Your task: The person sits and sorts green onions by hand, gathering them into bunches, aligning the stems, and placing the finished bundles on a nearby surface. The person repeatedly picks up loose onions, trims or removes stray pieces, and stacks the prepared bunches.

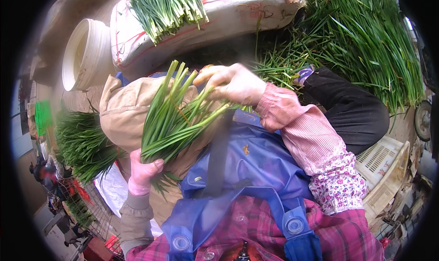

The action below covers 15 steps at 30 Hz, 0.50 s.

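My left hand (145,171) is closed around the leafy lower part of a bunch of green garlic chives (171,120). The bunch fans out above my lap, its pale cut stem ends towards the top of the view. A thin brownish strand (180,110) crosses the leaves. At the stem ends on the right is my right hand (236,84), fingers bent and partly blurred. Whether it pinches any stems is hard to see. Beneath the bunch lie a tan cloth (127,106) over my leg and a blue waterproof apron (253,151).
A white wrapped block (233,20) ahead carries a neat bundle of chives (168,10). Left of it stands a white plastic bucket (75,58). Chives are heaped at right (363,48) and left (85,141). A cream plastic crate (380,168) sits at right, a wire basket (89,206) at lower left.
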Available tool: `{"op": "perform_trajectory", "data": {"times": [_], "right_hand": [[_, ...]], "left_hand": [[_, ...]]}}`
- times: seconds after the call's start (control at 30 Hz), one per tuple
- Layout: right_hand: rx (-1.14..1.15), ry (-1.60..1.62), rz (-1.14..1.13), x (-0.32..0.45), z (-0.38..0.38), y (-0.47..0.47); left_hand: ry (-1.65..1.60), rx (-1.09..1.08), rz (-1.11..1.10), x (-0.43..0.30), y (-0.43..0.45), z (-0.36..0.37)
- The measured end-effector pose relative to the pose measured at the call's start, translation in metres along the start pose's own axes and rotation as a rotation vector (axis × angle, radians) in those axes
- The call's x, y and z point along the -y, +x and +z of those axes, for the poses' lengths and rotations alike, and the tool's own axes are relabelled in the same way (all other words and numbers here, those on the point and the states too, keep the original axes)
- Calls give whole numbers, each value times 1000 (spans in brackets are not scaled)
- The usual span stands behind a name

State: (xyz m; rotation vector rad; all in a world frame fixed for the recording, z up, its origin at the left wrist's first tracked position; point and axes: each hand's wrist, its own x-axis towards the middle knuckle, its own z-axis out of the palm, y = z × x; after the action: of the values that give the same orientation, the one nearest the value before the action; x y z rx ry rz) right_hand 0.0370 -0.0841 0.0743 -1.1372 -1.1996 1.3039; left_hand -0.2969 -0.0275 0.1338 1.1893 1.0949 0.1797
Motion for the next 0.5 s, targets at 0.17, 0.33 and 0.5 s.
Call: {"op": "perform_trajectory", "data": {"times": [0.17, 0.33, 0.5], "right_hand": [[-6, 584, -97, -2, -77, -35], [-409, -1393, -24, -3, -74, -29], [-67, -741, -179, 14, 16, 4]], "left_hand": [[-25, -8, -18, -2, -1, 1], [50, -55, 22, -2, 1, 10], [188, -114, 48, -1, -1, 23]]}}
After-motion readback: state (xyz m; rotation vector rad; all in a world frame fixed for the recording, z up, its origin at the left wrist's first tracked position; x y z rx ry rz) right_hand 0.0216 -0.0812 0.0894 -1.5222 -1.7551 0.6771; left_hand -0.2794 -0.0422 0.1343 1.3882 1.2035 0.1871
